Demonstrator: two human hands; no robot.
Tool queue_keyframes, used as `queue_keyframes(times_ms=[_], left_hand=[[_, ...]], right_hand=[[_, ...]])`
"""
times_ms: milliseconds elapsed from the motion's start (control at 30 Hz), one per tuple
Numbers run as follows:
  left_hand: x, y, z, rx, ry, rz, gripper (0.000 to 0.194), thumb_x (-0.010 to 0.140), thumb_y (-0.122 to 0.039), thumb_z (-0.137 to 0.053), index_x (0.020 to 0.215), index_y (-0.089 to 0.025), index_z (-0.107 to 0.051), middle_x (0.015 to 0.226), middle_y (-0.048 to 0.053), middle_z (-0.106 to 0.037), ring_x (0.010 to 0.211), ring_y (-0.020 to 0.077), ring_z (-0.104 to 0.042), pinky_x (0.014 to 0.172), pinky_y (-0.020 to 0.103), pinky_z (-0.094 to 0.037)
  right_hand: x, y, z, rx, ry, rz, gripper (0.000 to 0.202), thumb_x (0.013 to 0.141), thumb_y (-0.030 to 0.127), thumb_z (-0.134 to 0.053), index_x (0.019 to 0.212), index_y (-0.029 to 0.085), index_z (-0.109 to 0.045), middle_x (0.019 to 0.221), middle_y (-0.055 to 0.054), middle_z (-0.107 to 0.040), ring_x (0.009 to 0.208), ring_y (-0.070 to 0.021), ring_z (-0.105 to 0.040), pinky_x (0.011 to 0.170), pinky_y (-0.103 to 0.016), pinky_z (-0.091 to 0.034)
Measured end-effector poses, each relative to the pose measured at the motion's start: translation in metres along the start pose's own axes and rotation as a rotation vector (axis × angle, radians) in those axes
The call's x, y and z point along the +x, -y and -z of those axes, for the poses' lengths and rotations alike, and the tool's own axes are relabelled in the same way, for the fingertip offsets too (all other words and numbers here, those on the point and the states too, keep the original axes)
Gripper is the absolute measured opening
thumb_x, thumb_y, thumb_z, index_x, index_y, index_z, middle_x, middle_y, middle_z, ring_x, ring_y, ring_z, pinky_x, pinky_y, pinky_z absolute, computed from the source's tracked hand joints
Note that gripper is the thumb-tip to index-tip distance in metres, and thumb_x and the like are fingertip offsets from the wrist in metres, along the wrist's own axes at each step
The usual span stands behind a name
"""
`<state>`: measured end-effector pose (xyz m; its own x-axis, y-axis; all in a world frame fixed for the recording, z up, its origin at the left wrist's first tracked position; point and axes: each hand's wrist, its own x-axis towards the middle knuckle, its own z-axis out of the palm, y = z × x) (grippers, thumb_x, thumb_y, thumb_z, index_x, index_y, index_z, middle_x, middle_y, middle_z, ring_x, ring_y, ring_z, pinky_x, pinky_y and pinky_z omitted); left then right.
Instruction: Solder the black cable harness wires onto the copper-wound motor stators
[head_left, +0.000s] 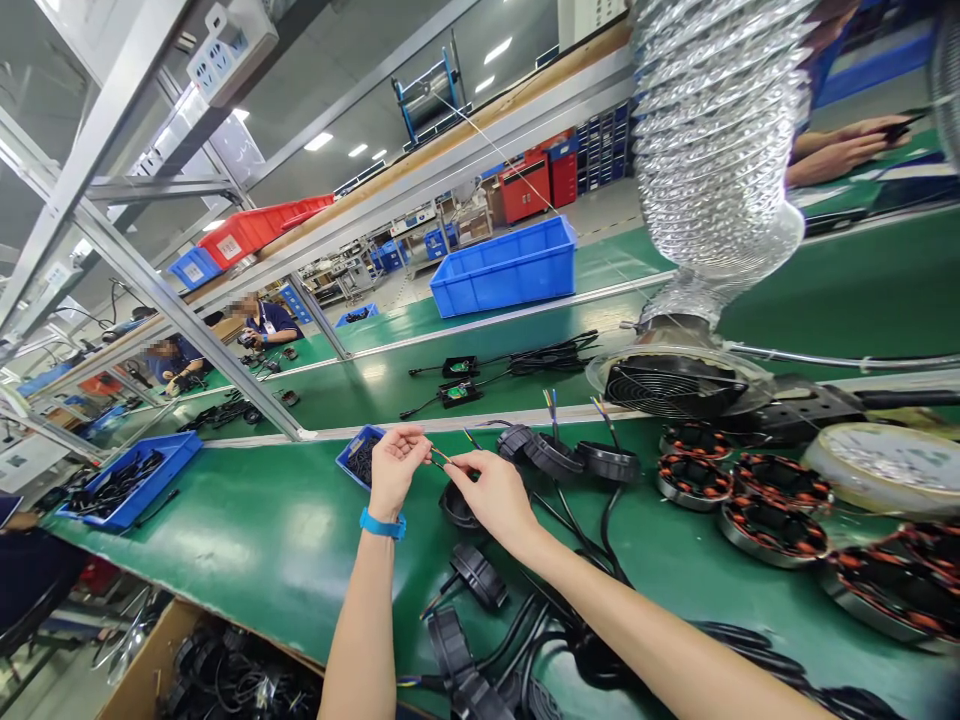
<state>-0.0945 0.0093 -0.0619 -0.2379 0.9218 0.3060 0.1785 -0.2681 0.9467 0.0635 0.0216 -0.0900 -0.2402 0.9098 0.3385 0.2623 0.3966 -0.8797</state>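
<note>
My left hand [399,466], with a blue wristband [382,524] below it, pinches the end of some thin wires [440,457]. From the other side, my right hand [495,495] closes thumb and fingers on the same wires. Just under the right hand sits a round black plastic cap [456,508], partly covered by it. Behind the left hand stands a small blue bin [351,462] of small dark parts. More black caps with coloured wire ends, such as one upright cap [609,462], stand beside the right hand. Others lie nearer me with black cables [517,640].
Copper-wound stator rings [772,520] fill the right side, near a fan-type fume extractor [675,385] on a foil duct [720,140]. A blue tray [127,490] of black cables lies left. A cardboard box [150,660] is below the edge. Co-workers sit beyond.
</note>
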Motion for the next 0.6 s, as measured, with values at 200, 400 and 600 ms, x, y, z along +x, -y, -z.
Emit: queue_keyframes(times_ms=[200, 400, 600], left_hand=[[-0.006, -0.002, -0.012, -0.03, 0.169, 0.034, 0.052, 0.072, -0.03, -0.079, 0.117, -0.016, -0.058, 0.076, 0.0, -0.065, 0.066, 0.0108, -0.061, 0.063, 0.023, -0.05], [-0.003, -0.001, -0.007, -0.038, 0.157, -0.052, 0.068, 0.075, -0.031, -0.077, 0.136, -0.02, -0.048, 0.095, 0.006, -0.069, 0.085, 0.016, -0.064, 0.079, 0.029, -0.052], [0.016, 0.026, 0.026, 0.57, -0.193, -0.024, 0.032, 0.089, -0.038, -0.054, 0.109, -0.015, -0.065, 0.094, 0.008, -0.07, 0.081, 0.0168, -0.065, 0.077, 0.031, -0.052]], right_hand=[[-0.001, 0.002, 0.003, -0.094, 0.044, 0.11, 0.028, 0.091, 0.027, -0.052, 0.074, 0.021, -0.074, 0.074, -0.005, -0.072, 0.074, -0.0213, -0.062, 0.073, -0.032, -0.044], [0.005, 0.003, 0.014, -0.131, -0.088, 0.152, 0.024, 0.091, 0.027, -0.053, 0.083, 0.02, -0.075, 0.085, -0.007, -0.074, 0.083, -0.0237, -0.063, 0.079, -0.035, -0.044], [0.02, -0.009, 0.033, -0.438, -0.195, 0.106, 0.026, 0.089, 0.029, -0.055, 0.073, 0.02, -0.073, 0.078, -0.01, -0.071, 0.081, -0.0274, -0.061, 0.074, -0.039, -0.044]])
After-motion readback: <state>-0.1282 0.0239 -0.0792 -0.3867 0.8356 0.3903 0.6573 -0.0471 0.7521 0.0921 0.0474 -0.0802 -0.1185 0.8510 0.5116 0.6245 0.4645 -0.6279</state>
